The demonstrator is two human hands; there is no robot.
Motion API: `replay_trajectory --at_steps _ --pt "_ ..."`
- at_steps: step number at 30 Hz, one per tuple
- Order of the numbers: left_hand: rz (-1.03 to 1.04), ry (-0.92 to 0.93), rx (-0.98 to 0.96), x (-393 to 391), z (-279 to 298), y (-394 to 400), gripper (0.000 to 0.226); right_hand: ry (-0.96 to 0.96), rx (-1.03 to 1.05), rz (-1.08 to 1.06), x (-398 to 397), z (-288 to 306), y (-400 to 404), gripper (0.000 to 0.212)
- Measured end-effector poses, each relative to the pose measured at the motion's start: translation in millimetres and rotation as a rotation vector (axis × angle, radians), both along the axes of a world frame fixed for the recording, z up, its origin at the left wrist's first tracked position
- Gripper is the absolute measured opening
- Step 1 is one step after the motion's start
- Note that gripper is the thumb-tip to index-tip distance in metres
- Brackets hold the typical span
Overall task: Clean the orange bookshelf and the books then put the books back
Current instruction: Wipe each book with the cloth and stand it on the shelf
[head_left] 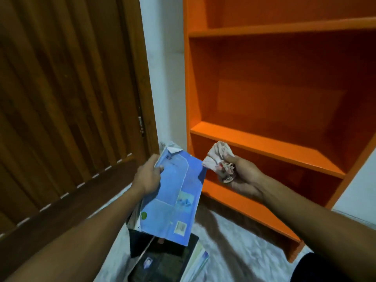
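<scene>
From the head camera, the left hand (148, 176) holds a thin blue book (175, 192) by its left edge, over the books on the floor (162, 259). The right hand (242, 176) squeezes a crumpled cloth (219, 161) just beside it. The orange bookshelf (264, 139) has no books. The book looks light and bendy, so holding its side seems best.

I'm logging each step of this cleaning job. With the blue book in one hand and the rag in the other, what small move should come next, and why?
Probably bring the crumpled pale cloth rag in the right hand across the cover of the light blue paperback book, which the left hand holds. The two sit just apart, and the orange wooden bookshelf stands bare.
</scene>
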State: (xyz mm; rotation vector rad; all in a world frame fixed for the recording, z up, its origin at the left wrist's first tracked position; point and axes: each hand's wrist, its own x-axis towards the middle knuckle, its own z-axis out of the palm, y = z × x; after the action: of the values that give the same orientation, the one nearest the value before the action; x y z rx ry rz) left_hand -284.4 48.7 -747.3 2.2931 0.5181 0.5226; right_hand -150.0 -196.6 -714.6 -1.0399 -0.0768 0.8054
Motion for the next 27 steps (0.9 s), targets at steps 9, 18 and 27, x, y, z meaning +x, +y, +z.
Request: replay_trajectory --at_steps 9,18,27 --pt "0.075 -0.225 -0.547 -20.7 43.5 -19.4 0.015 -0.641 -0.163 -0.433 -9.1 31.3 12.3 0.012" --pt "-0.018 -0.280 -0.815 -12.2 44.6 -35.7 0.017 -1.684 -0.562 -0.078 0.9 -2.4 31.4 0.030" --pt "0.068 -0.313 -0.855 -6.3 29.7 -16.4 0.017 -1.892 -0.347 0.354 -37.3 -55.2 8.8 0.027"
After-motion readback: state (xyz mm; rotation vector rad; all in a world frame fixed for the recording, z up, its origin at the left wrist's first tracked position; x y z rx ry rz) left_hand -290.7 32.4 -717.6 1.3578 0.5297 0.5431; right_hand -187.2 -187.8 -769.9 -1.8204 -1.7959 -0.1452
